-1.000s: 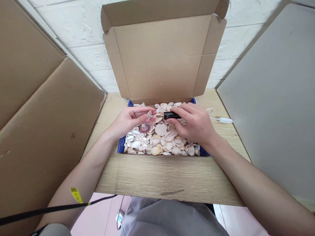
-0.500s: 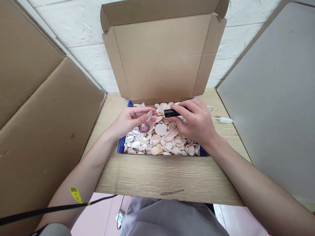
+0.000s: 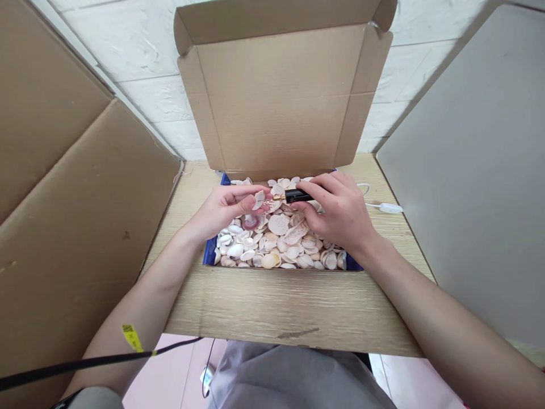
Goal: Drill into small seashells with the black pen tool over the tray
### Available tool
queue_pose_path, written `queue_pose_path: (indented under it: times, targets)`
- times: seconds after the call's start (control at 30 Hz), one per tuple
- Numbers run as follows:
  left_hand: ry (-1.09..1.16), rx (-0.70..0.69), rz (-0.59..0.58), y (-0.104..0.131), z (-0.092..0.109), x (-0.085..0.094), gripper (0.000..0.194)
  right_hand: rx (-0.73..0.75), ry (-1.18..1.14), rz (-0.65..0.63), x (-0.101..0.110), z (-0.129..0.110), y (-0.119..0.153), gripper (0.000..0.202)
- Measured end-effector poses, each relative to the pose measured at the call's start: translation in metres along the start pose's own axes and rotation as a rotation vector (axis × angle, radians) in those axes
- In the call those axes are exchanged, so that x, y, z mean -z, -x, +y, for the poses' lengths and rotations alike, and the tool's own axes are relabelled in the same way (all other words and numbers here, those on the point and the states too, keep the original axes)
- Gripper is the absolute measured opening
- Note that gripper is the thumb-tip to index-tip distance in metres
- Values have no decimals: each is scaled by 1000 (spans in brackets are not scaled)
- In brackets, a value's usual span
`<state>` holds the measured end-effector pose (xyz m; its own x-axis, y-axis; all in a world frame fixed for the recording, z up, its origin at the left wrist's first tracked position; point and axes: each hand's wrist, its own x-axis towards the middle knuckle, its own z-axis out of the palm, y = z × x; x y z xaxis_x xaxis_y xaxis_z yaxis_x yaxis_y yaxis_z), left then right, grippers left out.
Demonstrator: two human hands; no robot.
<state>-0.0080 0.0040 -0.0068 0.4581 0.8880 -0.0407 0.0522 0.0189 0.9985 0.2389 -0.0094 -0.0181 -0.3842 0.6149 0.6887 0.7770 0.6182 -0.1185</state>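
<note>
A small pale shell (image 3: 259, 200) is pinched between the thumb and fingers of my left hand (image 3: 225, 209). My right hand (image 3: 340, 210) is wrapped round a black pen-like tool (image 3: 298, 196) with a brass-coloured front end. The tool's thin tip points left at the shell; whether it touches cannot be made out. Both hands are over an open box (image 3: 212, 250) filled with white, cream and pinkish shells. A purple-rimmed shell (image 3: 250, 222) lies below my left fingers, and a flat round speckled one (image 3: 278, 224) sits near the middle.
The box's cardboard lid (image 3: 281, 102) stands upright behind. Cardboard (image 3: 85, 210) walls the left side, a grey panel (image 3: 472, 170) the right. A white cable with an inline piece (image 3: 390, 208) lies on the wooden table (image 3: 298, 307). A black cable (image 3: 106, 359) crosses my left forearm.
In my left fingers the shell has turned slightly, showing more of its face. The tool in my right hand has shifted a very little to the right.
</note>
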Motion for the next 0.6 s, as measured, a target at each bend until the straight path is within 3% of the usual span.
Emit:
queue_pose_path:
  times: [0.23,0.6]
  targets:
    - [-12,18,14,1,3,-1,38,-2,-8,-23,-1,0,1,25]
    - [-18,10,66,-1,3,-2,40,3,-18,-219,-1,-1,4,39]
